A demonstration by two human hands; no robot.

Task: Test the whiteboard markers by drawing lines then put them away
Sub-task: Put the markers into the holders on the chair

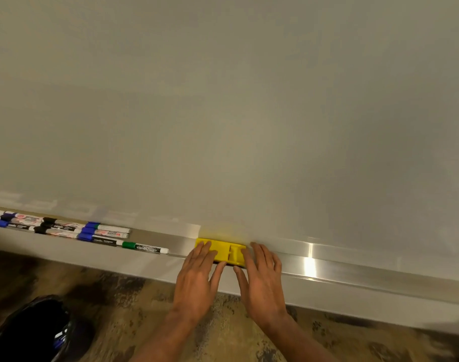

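Whiteboard tray (353, 265) holds markers (66, 228), yellow eraser (224, 250).

One eraser (223, 250) is lying under your fingers (202, 253); left of them, one green marker (145, 248), three black markers (62, 227), about six blue markers (105, 233).

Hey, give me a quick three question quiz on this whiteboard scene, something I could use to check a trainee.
1. True or false: marker lines are drawn across the middle of the whiteboard.
2. What do the left hand and the right hand both touch? A) a green-capped marker B) the yellow eraser C) a black bag
3. Fill in: in the tray, the markers lie to the eraser's ____ side.
Key: 1 false; 2 B; 3 left.
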